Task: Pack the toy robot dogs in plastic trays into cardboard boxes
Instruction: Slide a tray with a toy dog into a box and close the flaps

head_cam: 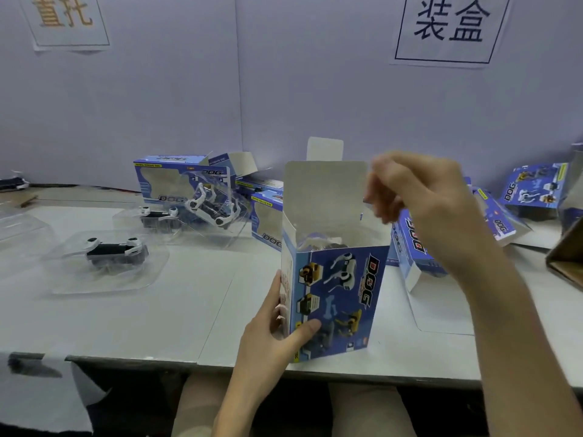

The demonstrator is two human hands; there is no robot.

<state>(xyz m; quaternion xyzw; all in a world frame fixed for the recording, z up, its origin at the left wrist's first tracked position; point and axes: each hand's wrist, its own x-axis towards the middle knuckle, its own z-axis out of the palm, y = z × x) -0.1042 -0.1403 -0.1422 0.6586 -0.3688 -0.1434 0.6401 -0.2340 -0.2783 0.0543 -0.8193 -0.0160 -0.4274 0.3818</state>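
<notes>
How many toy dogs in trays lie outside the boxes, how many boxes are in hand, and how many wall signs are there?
Toy robot dogs in trays, outside boxes: 3
Cardboard box held in left hand: 1
Paper signs on wall: 2
Total: 6
Cut-off shape at far left edge: unclear, not counted.
</notes>
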